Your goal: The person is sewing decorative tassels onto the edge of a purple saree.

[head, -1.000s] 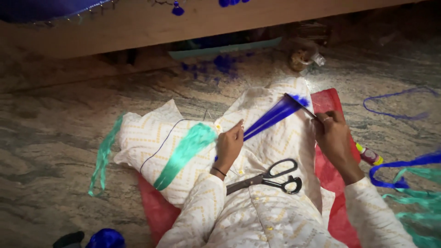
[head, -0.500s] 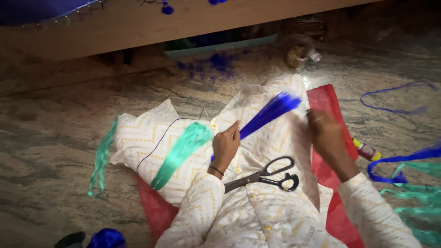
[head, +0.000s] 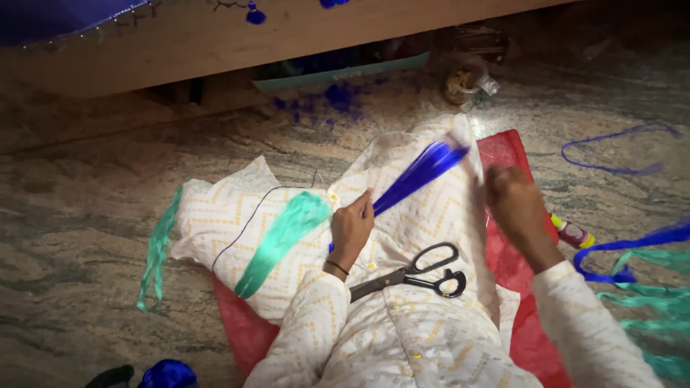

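Note:
My left hand (head: 352, 226) pinches the bound end of a blue thread tassel (head: 424, 171), which fans up and to the right over my white patterned garment (head: 402, 330). To the right of the tassel's loose end, my right hand (head: 517, 208) is blurred by motion; what its fingers hold is unclear. A green tassel (head: 284, 233) lies on a white patterned cushion (head: 215, 215), just left of my left hand. On my lap, below both hands, rest black-handled scissors (head: 424, 271).
A red cloth (head: 512, 151) lies under me on the marbled floor. Loose green strands (head: 154, 244) are at the left. Blue thread (head: 611, 151), blue and green ribbons (head: 647, 287) and a small tube (head: 571, 233) are at the right. A wooden bed frame (head: 215, 43) and a plastic jar (head: 463, 80) stand beyond.
My right hand, which held a thin dark tool at the tassel's tip, has pulled down and away to the right. The left hand keeps its grip on the tassel.

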